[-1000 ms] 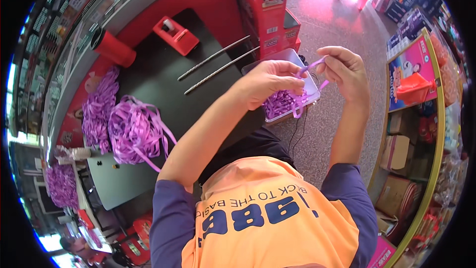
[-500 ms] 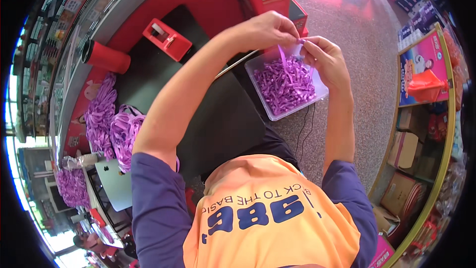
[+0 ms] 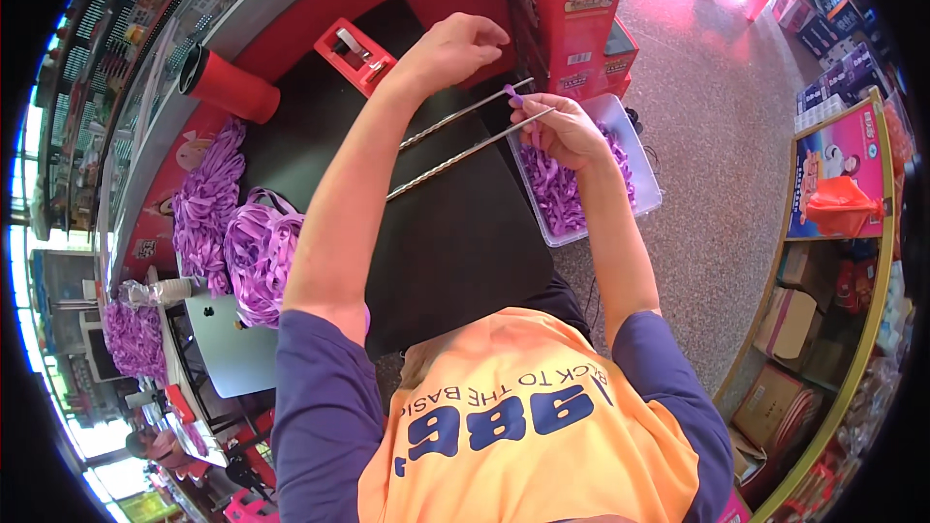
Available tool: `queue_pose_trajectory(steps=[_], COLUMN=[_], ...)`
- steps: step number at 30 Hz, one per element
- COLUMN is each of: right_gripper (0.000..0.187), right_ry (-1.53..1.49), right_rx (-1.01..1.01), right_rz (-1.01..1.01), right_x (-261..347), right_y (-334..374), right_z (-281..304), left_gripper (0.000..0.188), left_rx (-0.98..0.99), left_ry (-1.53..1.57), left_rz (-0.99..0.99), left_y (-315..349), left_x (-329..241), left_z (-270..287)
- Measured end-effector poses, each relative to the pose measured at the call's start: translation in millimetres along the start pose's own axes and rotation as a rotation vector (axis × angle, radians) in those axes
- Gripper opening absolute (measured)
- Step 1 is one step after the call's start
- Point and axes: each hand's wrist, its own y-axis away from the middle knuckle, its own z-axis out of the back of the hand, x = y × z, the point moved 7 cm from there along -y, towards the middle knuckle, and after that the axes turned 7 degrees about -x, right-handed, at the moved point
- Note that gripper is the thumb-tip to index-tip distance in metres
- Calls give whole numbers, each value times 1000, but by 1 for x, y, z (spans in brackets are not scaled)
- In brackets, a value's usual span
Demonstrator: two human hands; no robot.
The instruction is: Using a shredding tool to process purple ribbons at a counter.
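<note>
My right hand (image 3: 567, 131) is closed in a pinch on a purple ribbon (image 3: 512, 97), whose folded end sticks up past the fingertips. That end is close to the tips of two thin metal rods (image 3: 469, 157) reaching out over the black tabletop; whether it touches them I cannot tell. Beyond the far rod, my left hand (image 3: 463, 46) is raised with its fingers loosely apart and nothing visible in them. Below my right hand is a clear plastic bin (image 3: 651, 201) filled with short purple ribbon pieces (image 3: 562, 196), partly covered by my wrist.
A red tape dispenser (image 3: 355, 58) and a red tumbler (image 3: 231, 85) are on the far left of the black table (image 3: 446, 252). Bundles of purple ribbon (image 3: 263, 254) lie on the left. Red boxes (image 3: 573, 19) stand behind the bin. A gold-framed shelf (image 3: 843, 329) runs along the right.
My hands, together over the bin before, are now apart. Both have moved left, the right one with the ribbon toward the rod tips. The view has shifted, bringing both rods into sight.
</note>
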Motion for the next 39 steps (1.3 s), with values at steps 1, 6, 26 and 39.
queue_pose_trajectory(steps=[1,6,26,39], right_gripper=[21,21,27,24], right_ry=[0,-88,453,819], right_rx=[-2,-13,-230,-72], right_rz=[-4,40,427,438], right_x=[-4,-10,7,8], right_y=[-1,-2,2,-10], right_z=[1,-11,13,1], left_gripper=[26,23,26,20], left_rx=[2,-56,-44,-394], left_ry=[3,-134,-109,-52], left_rz=[4,112,240,47], left_y=[6,34,47,65], left_x=[-8,-14,3,0], left_z=[2,5,-13,-18])
